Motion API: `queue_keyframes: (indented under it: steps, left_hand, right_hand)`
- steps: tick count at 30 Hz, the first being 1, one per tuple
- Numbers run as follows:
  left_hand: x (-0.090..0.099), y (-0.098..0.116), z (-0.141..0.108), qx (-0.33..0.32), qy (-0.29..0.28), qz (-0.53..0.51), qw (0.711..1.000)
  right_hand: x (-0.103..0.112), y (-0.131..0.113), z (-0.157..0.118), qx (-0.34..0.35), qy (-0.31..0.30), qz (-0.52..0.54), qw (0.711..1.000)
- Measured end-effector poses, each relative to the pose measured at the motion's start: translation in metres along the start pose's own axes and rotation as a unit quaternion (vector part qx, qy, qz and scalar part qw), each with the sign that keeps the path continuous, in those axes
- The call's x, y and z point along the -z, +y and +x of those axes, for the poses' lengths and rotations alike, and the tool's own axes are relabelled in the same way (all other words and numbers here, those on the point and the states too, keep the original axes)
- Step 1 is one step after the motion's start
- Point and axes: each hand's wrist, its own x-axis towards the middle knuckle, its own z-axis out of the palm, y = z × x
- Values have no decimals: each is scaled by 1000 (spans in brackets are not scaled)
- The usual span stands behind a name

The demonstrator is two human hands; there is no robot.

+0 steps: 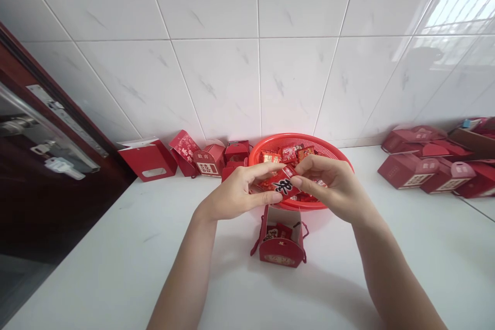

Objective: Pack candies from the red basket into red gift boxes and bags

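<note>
Holding a red candy pack (282, 186) with a big black sign on it, the left hand (238, 192) and the right hand (328, 183) meet over a red basket (309, 143). Both hands have a small, tight grip. The left thumb and fingers pinch one end of the pack, and the right fingers pinch the other end. The pack is up in the air, just above the front edge of the basket, and it does not touch the table.

The basket is made of plastic with lots of little holes, and it sits on a white counter (116, 273) by a white tile wall (212, 67). It has many shiny red candies (280, 157) in it. Below the hands is a small red box (281, 253) with its top open. A few candies (275, 232) are in it already, but it does not look full. There is room left at the top.

Some red boxes (147, 161) stand by the wall on the left of the basket, and a big pile of red boxes (425, 172) is on the right. I cannot tell what is inside them. A dark door (38, 165) with a metal lock (58, 165) is at the far left.
</note>
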Motion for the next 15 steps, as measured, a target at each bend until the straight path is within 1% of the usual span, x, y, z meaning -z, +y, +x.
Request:
queue_keyframes:
  steps: [3,5,6,8,11,13,15]
  left_hand:
    - [1,2,0,7,1,28,1000]
    - [4,4,0,9,-24,61,998]
    - [5,4,0,6,-48,79,996]
    - [7,5,0,-3,-103,112,988]
    - [6,7,1,6,-176,149,973]
    - [4,7,0,27,-198,180,963]
    - [2,6,0,59,-198,216,954]
  right_hand:
    - [10,0,-2,19,37,-8,999]
    - [18,-1,-4,19,38,-36,998]
    - [21,-2,-5,14,24,-56,998]
    - [25,-4,-7,-4,-32,-92,995]
    - [21,-6,-8,-26,-113,-122,986]
    - [14,-6,-8,-34,-145,-142,979]
    - [6,-5,-8,-36,-160,-157,974]
